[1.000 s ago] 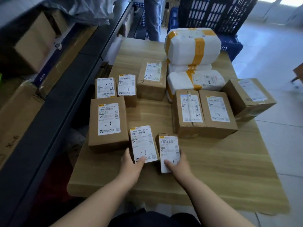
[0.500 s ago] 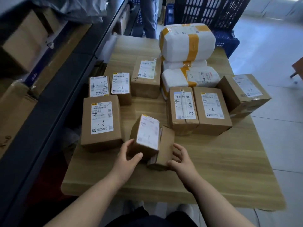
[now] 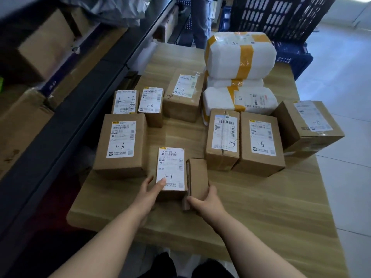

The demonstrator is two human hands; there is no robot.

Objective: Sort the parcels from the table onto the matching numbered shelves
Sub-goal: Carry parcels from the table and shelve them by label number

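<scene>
Two small cardboard parcels sit side by side at the front of the wooden table (image 3: 251,213). My left hand (image 3: 149,194) grips the left one, a box with a label marked 1-7 (image 3: 170,169) facing up. My right hand (image 3: 206,201) holds the second small box (image 3: 197,177), which stands on its side with plain brown cardboard showing and its label hidden. Further back lie several boxes marked 1-6 (image 3: 120,144), another 1-7 box (image 3: 125,101), and white wrapped parcels with yellow tape (image 3: 239,55).
A dark metal shelf unit (image 3: 66,109) with cardboard boxes runs along the left edge of the table. A dark plastic crate (image 3: 281,17) stands behind the table. A person's legs (image 3: 200,21) are at the far end. Tiled floor lies to the right.
The right-hand box has been turned from label-up onto its side. The left 1-7 box was tilted up half a second ago and now lies flat again, pressed against the other.
</scene>
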